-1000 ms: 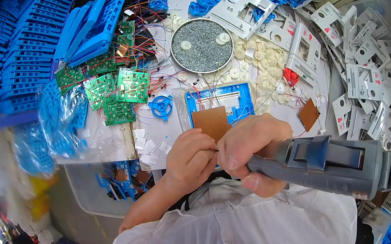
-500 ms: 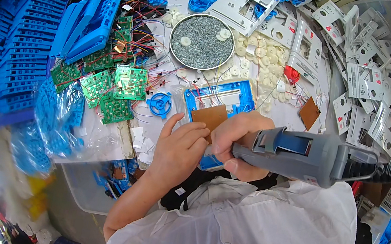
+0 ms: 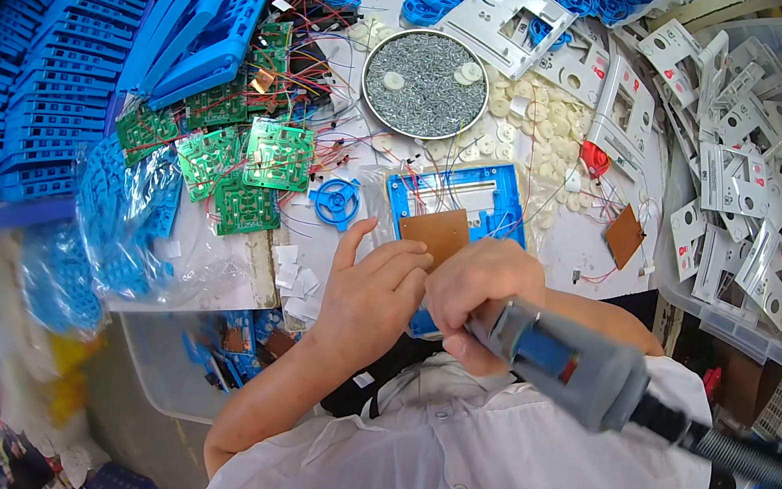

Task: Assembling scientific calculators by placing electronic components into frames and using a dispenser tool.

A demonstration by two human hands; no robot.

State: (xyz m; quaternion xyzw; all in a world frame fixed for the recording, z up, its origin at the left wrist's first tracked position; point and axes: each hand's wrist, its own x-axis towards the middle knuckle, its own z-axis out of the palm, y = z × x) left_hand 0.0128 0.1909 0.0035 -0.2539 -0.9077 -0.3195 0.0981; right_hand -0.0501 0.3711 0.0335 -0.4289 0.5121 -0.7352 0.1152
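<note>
Gripping a grey corded handheld power tool (image 3: 574,371) in the right hand (image 3: 485,294); left hand (image 3: 372,292) spread beside it, fingertips on a brown rectangular circuit board (image 3: 437,232); board already laid over an open blue plastic housing (image 3: 512,194); fastening seems unfinished, tool tip hidden.

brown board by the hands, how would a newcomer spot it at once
Find the round tray of small metal pieces, then the open blue frame just below it. The brown board covers part of that frame. Unlike the other brown board, farther right and clear of the frame, it sits beside the left hand.
</note>
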